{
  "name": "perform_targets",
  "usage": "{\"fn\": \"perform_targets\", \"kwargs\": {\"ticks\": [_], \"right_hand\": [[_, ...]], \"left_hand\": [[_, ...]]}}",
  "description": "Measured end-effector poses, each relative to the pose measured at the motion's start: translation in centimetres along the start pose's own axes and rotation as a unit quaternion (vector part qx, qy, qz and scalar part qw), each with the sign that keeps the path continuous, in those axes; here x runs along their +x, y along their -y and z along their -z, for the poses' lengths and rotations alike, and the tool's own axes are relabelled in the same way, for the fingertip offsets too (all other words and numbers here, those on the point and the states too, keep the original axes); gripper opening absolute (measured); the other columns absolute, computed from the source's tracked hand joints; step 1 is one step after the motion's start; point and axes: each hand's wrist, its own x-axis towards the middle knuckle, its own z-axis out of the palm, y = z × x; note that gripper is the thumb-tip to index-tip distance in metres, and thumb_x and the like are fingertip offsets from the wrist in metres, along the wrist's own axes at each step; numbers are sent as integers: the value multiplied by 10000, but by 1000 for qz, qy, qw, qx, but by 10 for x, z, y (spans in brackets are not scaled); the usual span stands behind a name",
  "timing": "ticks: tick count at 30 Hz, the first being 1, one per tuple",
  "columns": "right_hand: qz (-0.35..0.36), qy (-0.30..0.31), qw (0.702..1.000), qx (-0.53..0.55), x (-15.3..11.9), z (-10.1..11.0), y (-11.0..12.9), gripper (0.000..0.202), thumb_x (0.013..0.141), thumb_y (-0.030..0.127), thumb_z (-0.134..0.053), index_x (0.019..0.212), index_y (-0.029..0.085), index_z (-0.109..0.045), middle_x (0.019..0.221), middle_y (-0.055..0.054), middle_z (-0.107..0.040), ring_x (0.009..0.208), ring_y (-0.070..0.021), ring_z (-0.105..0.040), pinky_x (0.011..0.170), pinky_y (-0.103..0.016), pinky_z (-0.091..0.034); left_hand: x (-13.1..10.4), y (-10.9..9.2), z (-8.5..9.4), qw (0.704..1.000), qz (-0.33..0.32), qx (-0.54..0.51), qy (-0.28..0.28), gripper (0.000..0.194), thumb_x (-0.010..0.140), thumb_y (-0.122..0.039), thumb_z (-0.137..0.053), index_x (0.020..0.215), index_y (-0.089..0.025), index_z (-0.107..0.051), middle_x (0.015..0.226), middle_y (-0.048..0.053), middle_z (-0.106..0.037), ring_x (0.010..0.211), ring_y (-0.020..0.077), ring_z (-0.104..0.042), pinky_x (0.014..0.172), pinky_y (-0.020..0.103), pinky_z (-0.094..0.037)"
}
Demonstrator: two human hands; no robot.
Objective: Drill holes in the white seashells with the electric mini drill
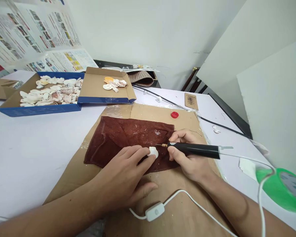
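Observation:
A small white shell [153, 151] lies on a dark red cloth [123, 136] spread over a sheet of cardboard [182, 210]. My left hand [124, 176] presses the shell down with its fingertips. In my right hand [191, 158] is a black pen-shaped rotary tool [194, 149], gripped like a pencil. Its thin bit points left, just right of the shell and level with its top. A white cord with an inline switch [155, 211] runs across the cardboard in front of me.
A blue-edged cardboard box [39, 109] with several shells stands at the back left, its open lid [93, 87] holding a few more. A red cap [174, 114], a black cable [212, 122], a green tape roll [283, 189] and leaning white boards [273, 82] lie to the right.

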Motion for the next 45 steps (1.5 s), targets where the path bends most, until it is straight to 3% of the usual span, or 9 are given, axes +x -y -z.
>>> {"fn": "perform_targets", "kwargs": {"ticks": [9, 15, 19, 23, 27, 32, 36, 40, 45], "right_hand": [[4, 8, 1000, -6, 6, 0, -6, 134, 898, 315, -695, 839, 251, -593, 656, 23, -659, 557, -174, -616, 557, -327, -503], [20, 36, 999, -20, 1, 0, -9, 156, 913, 342, -714, 839, 246, -616, 691, 15, -656, 606, -174, -625, 582, -317, -491], [5, 1, 999, 45, -3, -3, -17, 159, 979, 388, -713, 970, 258, -622, 687, 36, -687, 590, -172, -651, 597, -323, -535], [-23, -70, 993, 95, -1, -7, -20, 264, 1011, 494, -713, 1118, 268, -627, 626, 84, -625, 528, -170, -668, 577, -331, -573], [-57, -50, 995, 67, 3, -4, -15, 345, 979, 530, -749, 1177, 265, -652, 703, 48, -662, 653, -212, -766, 622, -348, -621], [-20, -3, 999, -30, 13, 5, -2, 337, 956, 506, -754, 1181, 257, -724, 852, -38, -757, 720, -213, -737, 691, -358, -606], [-51, -4, 999, 7, 29, -8, 10, 309, 906, 479, -789, 1083, 243, -701, 903, -46, -739, 693, -191, -697, 657, -330, -583], [-51, -45, 995, 68, 38, -33, 7, 340, 812, 445, -833, 967, 250, -601, 734, 21, -632, 578, -159, -591, 558, -303, -524], [-36, -23, 997, 61, 33, -43, -12, 312, 793, 425, -829, 875, 243, -589, 706, 15, -634, 588, -149, -577, 548, -278, -492]], "left_hand": [[1, -3, -10, 1000, 20, 23, 4, 600, 999, -626, -672, 1424, -208, -605, 1308, 166, -635, 1180, 376, -584, 975, 568, -578], [0, -3, -16, 998, 55, 16, -19, 319, 1034, -465, -664, 1190, -186, -678, 1250, 148, -652, 1136, 349, -576, 921, 522, -564], [10, 0, -25, 991, 115, -1, -67, 182, 1058, -358, -642, 1047, -177, -658, 1105, 99, -666, 1013, 283, -584, 895, 462, -539], [31, -3, -24, 981, 192, 30, -1, 243, 1012, -394, -726, 1047, -161, -666, 1075, 112, -661, 985, 307, -579, 850, 462, -529], [43, -4, -11, 978, 204, -38, 38, 125, 1007, -270, -724, 1050, -170, -662, 1108, 93, -715, 1039, 303, -635, 913, 465, -533], [42, 23, 13, 946, 251, -198, -44, 69, 1022, -162, -650, 983, -202, -691, 922, 4, -763, 871, 187, -713, 831, 307, -546], [39, 53, 26, 925, 307, -208, -88, 172, 989, -135, -641, 1061, -212, -777, 1039, 32, -813, 946, 199, -756, 876, 300, -571], [33, 67, 20, 918, 329, -201, -93, 183, 932, -102, -659, 1053, -181, -770, 916, 37, -802, 832, 196, -748, 764, 278, -586], [23, 70, 5, 944, 269, -148, -120, 181, 926, -94, -669, 1034, -201, -765, 948, 31, -795, 840, 192, -739, 816, 298, -601]]}}
